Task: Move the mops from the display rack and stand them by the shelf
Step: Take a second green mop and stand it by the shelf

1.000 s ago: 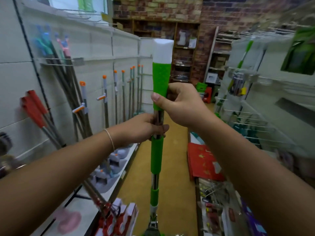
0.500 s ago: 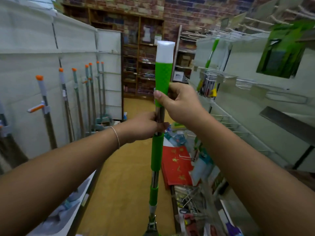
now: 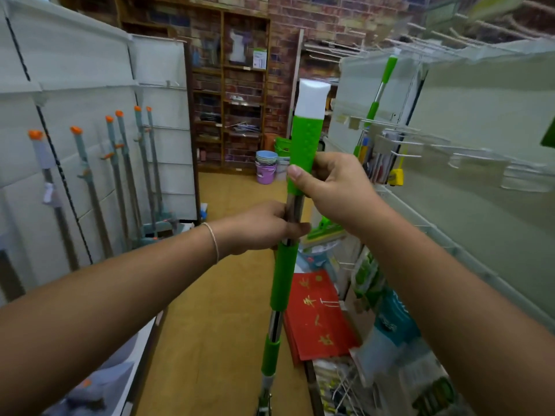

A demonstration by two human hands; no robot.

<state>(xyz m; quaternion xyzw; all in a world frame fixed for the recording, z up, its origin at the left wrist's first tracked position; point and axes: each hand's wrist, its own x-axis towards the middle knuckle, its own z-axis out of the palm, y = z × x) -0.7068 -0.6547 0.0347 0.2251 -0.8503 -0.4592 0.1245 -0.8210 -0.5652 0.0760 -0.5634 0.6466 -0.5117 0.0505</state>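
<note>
A green-and-steel mop with a white-capped handle top (image 3: 282,280) stands nearly upright in the middle of the aisle, held out in front of the person; its lower end runs out of view at the bottom edge, so whether it touches the floor cannot be told. The right hand (image 3: 333,187) grips the dimpled green handle sleeve just under the white cap, thumb laid across the front. The left hand (image 3: 261,228) is wrapped round the bare steel shaft directly below it, just above the next green sleeve, and a thin pale bracelet (image 3: 212,241) circles that wrist.

Behind the mop, on the right side of the aisle, a second green-handled mop (image 3: 379,94) leans against the pale shelf panel (image 3: 486,121), its green head near the floor partly hidden behind the right hand. Wire hooks (image 3: 399,136) jut from that panel, and a red packet with gold characters (image 3: 318,313) lies low down beside the held shaft, among other blurred packaged goods.

On the left, a row of grey mop poles with orange tips (image 3: 120,163) leans against the white display rack (image 3: 75,79), well apart from the held mop. The tan floor (image 3: 216,325) runs back to a stack of purple and blue plastic buckets (image 3: 266,166) standing before a dark wooden bookcase (image 3: 228,94) set against a brick wall (image 3: 318,13).
</note>
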